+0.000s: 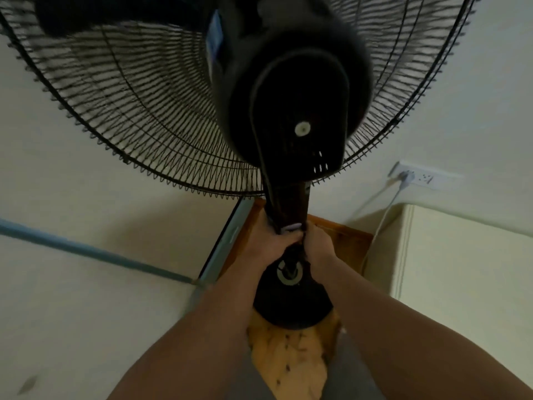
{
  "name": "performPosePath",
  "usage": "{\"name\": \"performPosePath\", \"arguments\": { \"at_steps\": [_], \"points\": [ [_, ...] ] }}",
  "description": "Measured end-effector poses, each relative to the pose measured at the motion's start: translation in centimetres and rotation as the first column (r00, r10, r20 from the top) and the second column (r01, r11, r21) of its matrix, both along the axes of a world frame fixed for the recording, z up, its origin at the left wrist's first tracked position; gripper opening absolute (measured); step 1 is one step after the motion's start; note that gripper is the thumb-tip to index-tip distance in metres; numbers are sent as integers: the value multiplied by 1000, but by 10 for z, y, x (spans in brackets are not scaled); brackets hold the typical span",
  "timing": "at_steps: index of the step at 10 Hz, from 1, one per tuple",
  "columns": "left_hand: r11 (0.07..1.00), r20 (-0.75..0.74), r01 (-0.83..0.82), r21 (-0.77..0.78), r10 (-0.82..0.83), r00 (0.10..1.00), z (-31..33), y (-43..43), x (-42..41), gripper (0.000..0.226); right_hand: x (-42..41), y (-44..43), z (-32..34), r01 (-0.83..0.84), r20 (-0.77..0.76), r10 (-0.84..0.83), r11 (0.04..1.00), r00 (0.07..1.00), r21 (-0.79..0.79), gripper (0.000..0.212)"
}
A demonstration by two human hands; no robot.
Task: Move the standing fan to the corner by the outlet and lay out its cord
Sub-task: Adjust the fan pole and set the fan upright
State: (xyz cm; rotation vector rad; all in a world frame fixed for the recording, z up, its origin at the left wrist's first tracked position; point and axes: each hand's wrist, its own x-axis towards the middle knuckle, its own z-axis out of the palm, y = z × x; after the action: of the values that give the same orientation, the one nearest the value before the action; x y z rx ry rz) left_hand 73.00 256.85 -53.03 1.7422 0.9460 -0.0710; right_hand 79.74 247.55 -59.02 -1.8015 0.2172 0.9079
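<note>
My left hand (266, 241) and right hand (315, 241) both clenched in a grip round the black fan (288, 116) pole, fan head above them, round base (291, 304) just below, wall outlet (418, 176) up to the right

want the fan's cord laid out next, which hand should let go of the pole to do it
Right, probably. Both hands grip the fan pole, left hand and right hand. The wall outlet sits on the right side, so the right hand is nearer while the left steadies the fan. The fan's own cord isn't visible.
</note>
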Motion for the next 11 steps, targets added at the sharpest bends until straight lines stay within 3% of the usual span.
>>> {"name": "performPosePath", "arguments": {
  "at_steps": [1, 2, 3, 4, 5, 7, 8, 9, 10, 11],
  "points": [
    [998, -6, -19, 55, 20, 1000, 20, -7, -6, 70, 2, -1, 38, -83, 15, 83, 996, 996, 15, 34],
    [995, -16, -95, 14, 95, 995, 33, -11, -18, 53, 2, -9, 57, -49, -11, 51, 988, 999, 147, 32],
    [990, -159, -137, 20, 138, 978, 34, -10, -29, 23, 6, -17, 70, -47, 87, 34, 988, 996, 150, 33],
    [992, -285, -87, 96, 112, 952, 24, -7, -47, 37, 4, -18, 78, -142, 202, 116, 982, 973, 120, 49],
    [984, -233, -167, 56, 176, 956, 20, -7, -56, 27, -3, -10, 83, -238, 283, 196, 963, 939, 125, 53],
    [983, -114, -158, -94, 147, 983, -1, 9, -62, 20, -17, 10, 82, -160, 432, 139, 987, 891, 13, 83],
    [993, -55, -109, -45, 106, 993, -12, 17, -68, 23, -22, 18, 76, -80, 459, 81, 997, 885, -22, 77],
    [998, -6, -49, -35, 49, 999, -15, 22, -63, 11, -23, 18, 72, -63, 473, 75, 997, 878, -40, 72],
    [998, 63, 62, -5, -62, 996, -3, 15, -61, 14, -21, 15, 70, -72, 493, 86, 996, 866, -46, 74],
    [999, 181, 32, -39, -24, 983, -1, 7, -66, 16, -18, 14, 69, -88, 500, 106, 994, 859, -59, 77]
  ]
}}
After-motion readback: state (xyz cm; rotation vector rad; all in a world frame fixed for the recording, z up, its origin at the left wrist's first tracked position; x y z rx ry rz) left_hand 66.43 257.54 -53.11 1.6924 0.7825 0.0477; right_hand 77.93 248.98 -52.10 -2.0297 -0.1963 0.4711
